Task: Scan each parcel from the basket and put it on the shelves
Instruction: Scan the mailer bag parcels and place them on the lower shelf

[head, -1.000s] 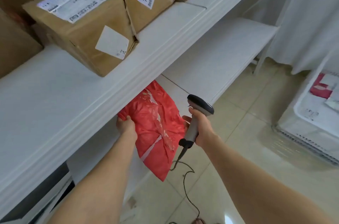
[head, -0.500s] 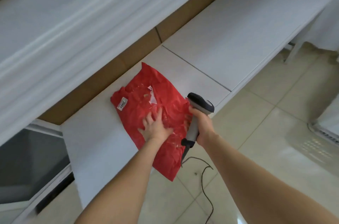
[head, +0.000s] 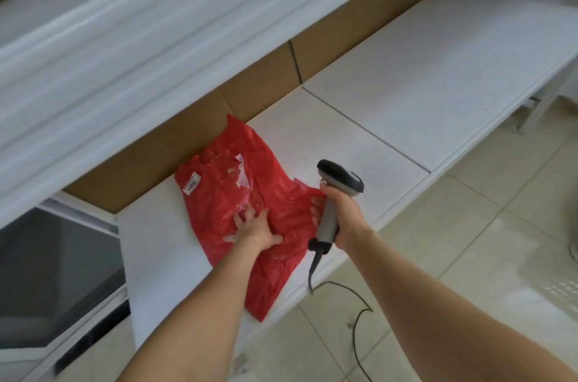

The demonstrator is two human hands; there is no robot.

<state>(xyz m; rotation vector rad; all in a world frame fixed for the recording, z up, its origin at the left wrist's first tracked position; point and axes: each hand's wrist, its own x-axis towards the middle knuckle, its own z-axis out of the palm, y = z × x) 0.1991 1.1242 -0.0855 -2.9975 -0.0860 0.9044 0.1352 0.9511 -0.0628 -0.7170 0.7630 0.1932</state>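
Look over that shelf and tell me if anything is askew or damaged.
The red parcel lies crooked on the lower shelf, its near corner at the front edge. Near its middle a label looks torn, leaving white scraps under clear film. The left hand presses flat on it; the right hand grips the scanner.

Only the two arms show here, really. The left hand (head: 255, 230) and right hand (head: 342, 212) are both bare, and the left forearm (head: 194, 313) and right forearm (head: 438, 303) are bare skin all the way to the bottom edge.
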